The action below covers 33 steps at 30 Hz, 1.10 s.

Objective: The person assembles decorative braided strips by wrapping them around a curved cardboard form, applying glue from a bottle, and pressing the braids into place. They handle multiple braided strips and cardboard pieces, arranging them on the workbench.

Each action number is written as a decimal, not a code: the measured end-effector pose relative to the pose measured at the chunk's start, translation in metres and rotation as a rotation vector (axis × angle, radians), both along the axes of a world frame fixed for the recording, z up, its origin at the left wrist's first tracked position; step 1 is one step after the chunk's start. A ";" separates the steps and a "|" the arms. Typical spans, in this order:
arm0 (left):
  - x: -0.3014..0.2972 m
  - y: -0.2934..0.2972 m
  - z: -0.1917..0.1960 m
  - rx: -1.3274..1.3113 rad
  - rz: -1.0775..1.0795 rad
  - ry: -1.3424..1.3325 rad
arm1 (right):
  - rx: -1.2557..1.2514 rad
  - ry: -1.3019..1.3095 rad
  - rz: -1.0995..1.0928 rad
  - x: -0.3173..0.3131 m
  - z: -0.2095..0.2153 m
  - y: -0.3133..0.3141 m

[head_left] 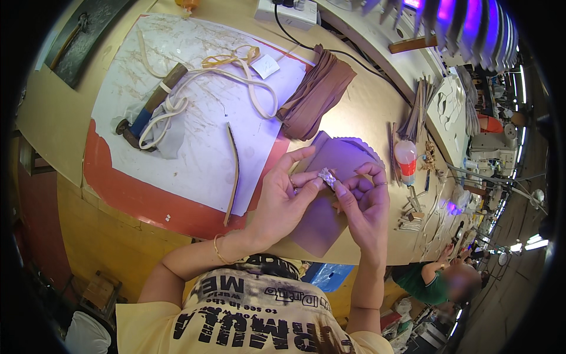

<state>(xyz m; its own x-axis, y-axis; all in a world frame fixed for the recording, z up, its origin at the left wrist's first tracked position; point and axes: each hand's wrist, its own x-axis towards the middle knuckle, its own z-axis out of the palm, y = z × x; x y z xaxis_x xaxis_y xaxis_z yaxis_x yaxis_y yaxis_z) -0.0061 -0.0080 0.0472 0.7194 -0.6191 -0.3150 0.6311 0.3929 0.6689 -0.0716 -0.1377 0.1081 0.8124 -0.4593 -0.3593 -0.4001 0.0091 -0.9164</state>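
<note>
— Small crumpled silvery-white piece (326, 176)?
— Pinched between left hand (283, 197) and right hand (367, 203), fingertips closed on it, raised above the mauve leather sheet (321, 221) for close handling.

A tiny foil scrap (327, 176) sits up in the air between both hands, silvery-white and crinkled, catching the light. It is pinched at its left end by the left hand (283, 197), thumb and forefinger meeting on it, and at its right end by the right hand (365, 203), fingertips closing in from below. The scrap lies roughly level, tilted slightly down to the right, its surface bunched and wrinkled. Directly beneath it lies a mauve sheet (321, 227), flat on the bench, one scalloped edge showing at the upper right. Whether the scrap touches the sheet cannot be told.
</note>
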 end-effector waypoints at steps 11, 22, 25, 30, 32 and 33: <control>-0.003 -0.001 0.001 -0.042 0.049 0.082 | -0.039 -0.023 -0.040 -0.001 -0.004 0.005; -0.005 -0.001 0.001 -0.033 0.023 0.024 | 0.024 -0.060 -0.062 -0.001 -0.004 0.003; -0.006 -0.002 0.001 -0.069 0.024 -0.023 | 0.102 -0.078 -0.071 0.000 -0.002 -0.002; -0.007 -0.003 -0.001 -0.075 0.028 -0.092 | 0.175 -0.036 -0.098 0.001 0.002 -0.007; -0.007 -0.002 -0.001 -0.048 0.021 -0.107 | 0.179 -0.042 -0.094 0.002 0.002 -0.007; -0.007 -0.003 -0.001 -0.061 0.028 -0.106 | 0.180 -0.046 -0.092 0.003 0.002 -0.006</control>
<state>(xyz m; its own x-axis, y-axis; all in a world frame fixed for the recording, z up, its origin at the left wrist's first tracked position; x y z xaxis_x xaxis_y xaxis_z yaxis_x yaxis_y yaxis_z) -0.0130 -0.0107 0.0459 0.7643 -0.6136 -0.1984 0.5458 0.4516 0.7058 -0.0689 -0.1441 0.1103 0.7872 -0.4643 -0.4059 -0.3479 0.2091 -0.9139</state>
